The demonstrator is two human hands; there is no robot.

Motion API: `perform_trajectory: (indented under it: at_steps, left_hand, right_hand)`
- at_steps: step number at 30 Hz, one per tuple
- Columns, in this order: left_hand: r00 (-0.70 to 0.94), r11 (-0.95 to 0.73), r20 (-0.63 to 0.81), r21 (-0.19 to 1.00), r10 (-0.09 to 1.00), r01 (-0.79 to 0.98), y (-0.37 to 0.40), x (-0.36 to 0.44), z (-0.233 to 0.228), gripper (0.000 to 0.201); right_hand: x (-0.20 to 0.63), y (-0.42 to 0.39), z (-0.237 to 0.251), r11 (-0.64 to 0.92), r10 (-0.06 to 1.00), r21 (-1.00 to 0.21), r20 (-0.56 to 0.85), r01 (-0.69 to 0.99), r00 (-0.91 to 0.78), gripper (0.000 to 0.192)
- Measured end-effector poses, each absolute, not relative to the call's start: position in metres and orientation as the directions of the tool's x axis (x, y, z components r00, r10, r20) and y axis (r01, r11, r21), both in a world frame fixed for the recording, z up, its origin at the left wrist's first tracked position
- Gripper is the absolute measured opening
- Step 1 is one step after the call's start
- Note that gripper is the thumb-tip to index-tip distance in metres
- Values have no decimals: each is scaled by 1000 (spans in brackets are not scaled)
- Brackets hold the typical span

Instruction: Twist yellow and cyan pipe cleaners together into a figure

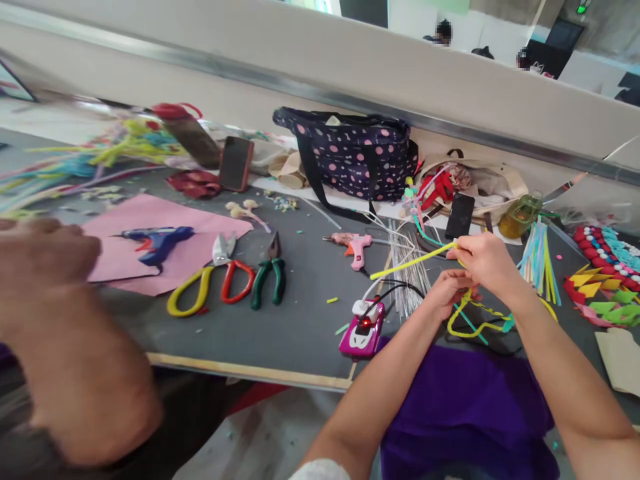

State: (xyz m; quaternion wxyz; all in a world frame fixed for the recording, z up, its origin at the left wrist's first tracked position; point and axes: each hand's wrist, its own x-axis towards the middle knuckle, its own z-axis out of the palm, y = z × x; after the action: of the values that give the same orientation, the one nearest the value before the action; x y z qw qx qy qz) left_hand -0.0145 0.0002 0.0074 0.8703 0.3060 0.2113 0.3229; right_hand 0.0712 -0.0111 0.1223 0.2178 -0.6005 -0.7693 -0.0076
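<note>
My right hand (483, 260) pinches a yellow pipe cleaner (413, 262), whose straight end points left over the table. Just below it, my left hand (453, 290) is closed on a bent yellow pipe cleaner shape (475, 330) that hangs under the fingers, with bits of teal on it. Whether the straight piece joins the bent shape is hidden by my fingers. A bundle of thin metal wires (407, 273) lies left of my hands. Near it are a pink glue gun (354, 247) and a magenta power strip (363, 337) with a red light.
A co-worker's blurred arm (75, 347) reaches in from the left. Scissors (220, 273), green pliers (270, 277) and a blue glue gun (163, 243) lie mid-left. A patterned bag (350, 157), a phone (460, 215) and an oil-coloured jar (520, 215) stand behind.
</note>
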Motion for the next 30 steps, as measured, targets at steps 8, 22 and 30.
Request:
perform_trajectory:
  at_steps: [8,22,30]
  left_hand:
    - [697,665,-230,593,680,-453,3,-9,-4,13]
    - [734,818,-366,324,572,-476,9,-9,-8,13]
    - [739,795,-330,409,587,-449,9,-12,-5,14]
  right_hand:
    - [100,-59,61,419,691,-499,717,759,91,12]
    - [116,-57,-16,269,512,-938,333,220,792,23]
    - [117,-60,-16,218,535,-942,335,256,776,29]
